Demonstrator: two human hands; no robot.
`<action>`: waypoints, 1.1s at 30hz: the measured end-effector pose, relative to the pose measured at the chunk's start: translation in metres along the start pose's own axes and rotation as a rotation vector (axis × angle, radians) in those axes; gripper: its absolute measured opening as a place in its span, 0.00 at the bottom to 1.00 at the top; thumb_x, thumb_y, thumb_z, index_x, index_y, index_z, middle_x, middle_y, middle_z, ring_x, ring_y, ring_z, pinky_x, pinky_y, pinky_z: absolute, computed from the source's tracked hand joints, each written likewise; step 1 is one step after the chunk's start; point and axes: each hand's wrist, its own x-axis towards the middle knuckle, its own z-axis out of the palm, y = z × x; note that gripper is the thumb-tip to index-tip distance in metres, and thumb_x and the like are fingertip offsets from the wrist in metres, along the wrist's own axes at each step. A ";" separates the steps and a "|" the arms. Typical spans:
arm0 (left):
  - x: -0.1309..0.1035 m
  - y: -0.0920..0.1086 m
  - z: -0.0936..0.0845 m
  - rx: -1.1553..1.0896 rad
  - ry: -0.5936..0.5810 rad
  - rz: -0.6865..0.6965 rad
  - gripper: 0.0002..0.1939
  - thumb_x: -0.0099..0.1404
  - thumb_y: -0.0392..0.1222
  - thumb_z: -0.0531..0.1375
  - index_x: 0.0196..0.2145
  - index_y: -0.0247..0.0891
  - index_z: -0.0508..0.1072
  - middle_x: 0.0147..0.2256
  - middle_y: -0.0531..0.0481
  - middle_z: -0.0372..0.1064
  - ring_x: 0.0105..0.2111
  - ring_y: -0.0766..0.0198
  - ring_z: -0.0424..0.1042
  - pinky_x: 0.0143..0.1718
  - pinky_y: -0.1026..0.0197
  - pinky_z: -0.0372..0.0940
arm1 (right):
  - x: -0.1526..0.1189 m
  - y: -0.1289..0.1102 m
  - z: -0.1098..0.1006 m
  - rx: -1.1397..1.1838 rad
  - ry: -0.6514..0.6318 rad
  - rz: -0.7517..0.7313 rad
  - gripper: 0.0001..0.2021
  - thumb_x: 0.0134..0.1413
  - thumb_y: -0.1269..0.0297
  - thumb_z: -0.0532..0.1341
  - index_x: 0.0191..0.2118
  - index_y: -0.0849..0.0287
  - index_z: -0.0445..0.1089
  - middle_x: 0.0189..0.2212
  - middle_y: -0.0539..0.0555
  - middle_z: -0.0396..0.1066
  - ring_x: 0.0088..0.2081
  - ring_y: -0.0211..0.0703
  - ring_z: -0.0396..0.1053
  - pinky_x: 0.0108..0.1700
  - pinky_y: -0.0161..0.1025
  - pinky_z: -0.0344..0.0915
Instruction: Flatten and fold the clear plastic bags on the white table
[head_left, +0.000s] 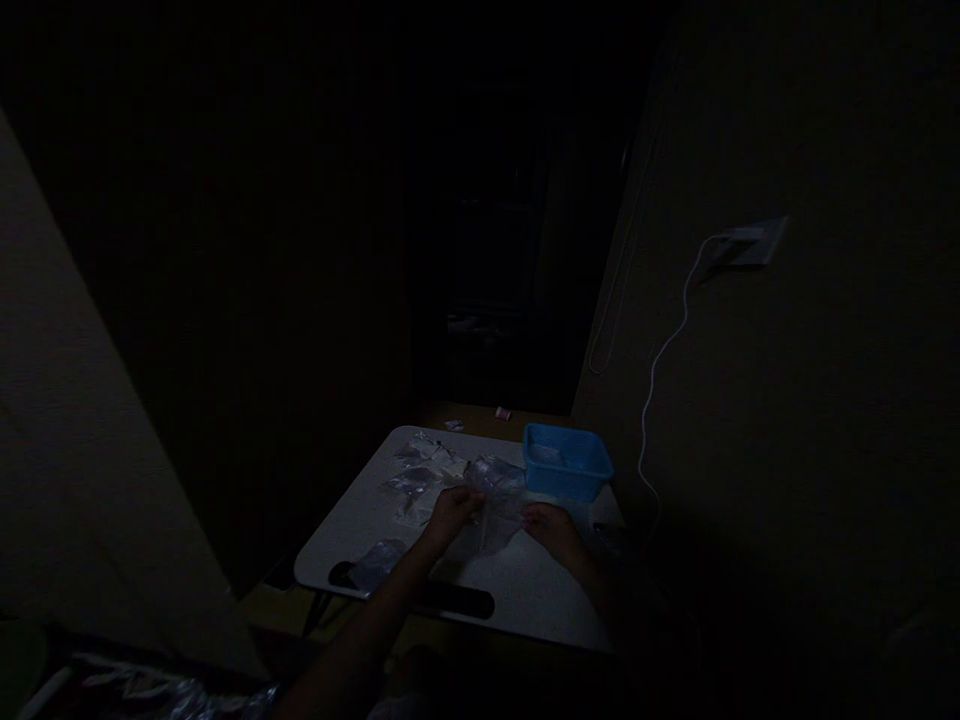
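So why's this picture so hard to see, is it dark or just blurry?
Mostly dark: in the head view, the far back is almost black; in the head view, the white table and blue basket stand out best; in the head view, the left hand and right hand look dim, the clear plastic between them is faint, and fine detail is lost.

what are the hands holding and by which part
Apparently a clear plastic sheet: left hand at its left side, right hand at its right edge.

From head height, one camera faces forward and down, near a white, round-cornered rectangular table (540,592).
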 end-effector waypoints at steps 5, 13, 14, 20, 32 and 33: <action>0.002 -0.005 -0.001 0.027 -0.039 0.006 0.13 0.38 0.46 0.65 0.14 0.34 0.68 0.14 0.55 0.62 0.17 0.69 0.61 0.20 0.67 0.55 | 0.001 -0.001 0.010 -0.055 0.043 -0.023 0.16 0.33 0.70 0.60 0.36 0.58 0.69 0.38 0.55 0.68 0.42 0.47 0.64 0.45 0.45 0.60; -0.005 -0.008 -0.008 0.023 -0.059 -0.037 0.21 0.42 0.58 0.61 0.18 0.33 0.69 0.18 0.52 0.65 0.21 0.66 0.64 0.22 0.66 0.57 | 0.004 -0.011 0.006 -0.303 -0.024 -0.167 0.04 0.40 0.71 0.57 0.22 0.57 0.69 0.27 0.53 0.68 0.34 0.43 0.64 0.40 0.41 0.60; -0.006 -0.009 -0.010 0.020 -0.043 -0.052 0.23 0.44 0.59 0.60 0.18 0.33 0.69 0.19 0.51 0.66 0.21 0.66 0.65 0.22 0.66 0.57 | 0.004 -0.011 0.005 -0.276 -0.001 -0.174 0.03 0.39 0.70 0.58 0.22 0.57 0.68 0.29 0.54 0.68 0.35 0.43 0.64 0.41 0.41 0.59; 0.001 -0.014 -0.028 0.021 0.102 -0.129 0.19 0.49 0.54 0.58 0.26 0.33 0.70 0.23 0.46 0.69 0.24 0.60 0.69 0.23 0.62 0.60 | -0.002 -0.009 -0.010 0.034 0.003 -0.039 0.06 0.39 0.62 0.57 0.21 0.58 0.65 0.24 0.52 0.67 0.31 0.43 0.66 0.35 0.39 0.61; -0.016 0.003 -0.008 0.020 -0.346 0.004 0.29 0.40 0.42 0.67 0.42 0.35 0.69 0.40 0.43 0.69 0.43 0.53 0.65 0.43 0.56 0.58 | 0.008 -0.056 -0.031 0.287 0.024 0.084 0.16 0.32 0.55 0.62 0.30 0.58 0.66 0.20 0.48 0.66 0.23 0.38 0.65 0.27 0.37 0.62; -0.019 0.004 -0.009 0.025 -0.376 0.002 0.29 0.38 0.41 0.68 0.42 0.36 0.69 0.40 0.44 0.68 0.44 0.53 0.64 0.43 0.57 0.58 | 0.009 -0.060 -0.034 0.294 0.038 0.090 0.16 0.32 0.55 0.62 0.31 0.58 0.66 0.20 0.48 0.66 0.23 0.38 0.65 0.26 0.36 0.62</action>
